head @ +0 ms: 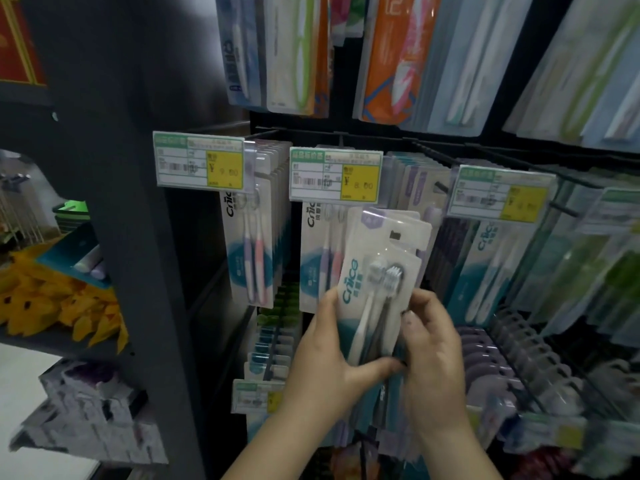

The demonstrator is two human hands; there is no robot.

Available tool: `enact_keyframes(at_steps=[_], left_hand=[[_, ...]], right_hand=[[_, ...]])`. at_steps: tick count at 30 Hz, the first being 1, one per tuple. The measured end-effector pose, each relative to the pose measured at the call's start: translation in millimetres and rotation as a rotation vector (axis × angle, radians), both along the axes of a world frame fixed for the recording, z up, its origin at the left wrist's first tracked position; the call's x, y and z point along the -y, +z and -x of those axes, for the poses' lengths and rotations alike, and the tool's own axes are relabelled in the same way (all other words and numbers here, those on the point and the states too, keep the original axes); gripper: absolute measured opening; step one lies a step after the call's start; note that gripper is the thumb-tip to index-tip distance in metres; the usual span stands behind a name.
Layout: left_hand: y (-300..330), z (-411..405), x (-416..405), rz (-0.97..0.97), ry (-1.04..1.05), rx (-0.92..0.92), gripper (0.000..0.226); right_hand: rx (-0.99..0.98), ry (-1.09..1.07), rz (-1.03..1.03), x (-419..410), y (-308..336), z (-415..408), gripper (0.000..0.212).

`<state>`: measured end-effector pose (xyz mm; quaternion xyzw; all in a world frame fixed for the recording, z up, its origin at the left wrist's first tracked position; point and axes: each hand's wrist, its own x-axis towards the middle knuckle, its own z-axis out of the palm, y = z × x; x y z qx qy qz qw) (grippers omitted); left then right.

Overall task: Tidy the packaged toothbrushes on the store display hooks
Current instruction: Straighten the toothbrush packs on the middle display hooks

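A small stack of white toothbrush packs (381, 268) with a teal "Cnice" logo is held off the hooks, tilted slightly right, in front of the display. My left hand (325, 358) grips the stack's lower left edge, thumb across the front. My right hand (433, 348) grips its lower right edge, fingers curled round the side. Each pack shows a white and a dark brush. Behind them a row of similar packs (320, 258) hangs on a hook under a yellow price tag (336, 174).
More rows of packs (256, 237) hang left and right with price tags (199, 160) on the hook ends. Bare black hooks (440, 157) jut out at centre right. A dark shelf post (138, 237) stands left, with yellow goods (62, 303) beyond. Purple packs (485, 351) hang below right.
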<state>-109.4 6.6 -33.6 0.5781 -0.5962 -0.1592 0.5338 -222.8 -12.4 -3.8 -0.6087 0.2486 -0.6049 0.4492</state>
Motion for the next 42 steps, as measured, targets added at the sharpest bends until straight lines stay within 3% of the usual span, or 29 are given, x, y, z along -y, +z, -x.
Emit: enact_keyframes(at_steps=[4, 9, 12, 17, 20, 29, 42], left_hand=[[1.7, 2.0, 4.4, 0.059, -0.007, 0.113, 0.087], [4.0, -0.6, 6.6, 0.058, -0.071, 0.196, 0.09], [6.2, -15.0, 8.4, 0.106, -0.1, 0.252, 0.075], [8.8, -34.5, 22.5, 0.249, 0.233, 0.121, 0.049], [14.0, -42.5, 38.6, 0.202, 0.372, 0.1, 0.058], [22.5, -28.2, 82.7, 0.042, 0.49, 0.122, 0.125], [15.2, -31.9, 83.8, 0.124, 0.466, 0.011, 0.104]], right_hand=[[-0.161, -0.101, 0.01, 5.6, 1.8, -5.0, 0.026], [-0.155, -0.207, 0.018, 11.4, 2.5, -4.8, 0.022], [-0.174, -0.246, 0.062, 11.9, 4.0, -1.8, 0.023], [-0.172, -0.316, 0.064, 17.6, 3.3, 5.1, 0.024], [-0.162, -0.322, 0.066, 18.3, 5.0, 6.4, 0.025], [-0.165, -0.368, 0.122, 21.6, 9.2, 3.3, 0.02], [-0.176, -0.375, 0.093, 22.8, 8.4, 9.8, 0.024]])
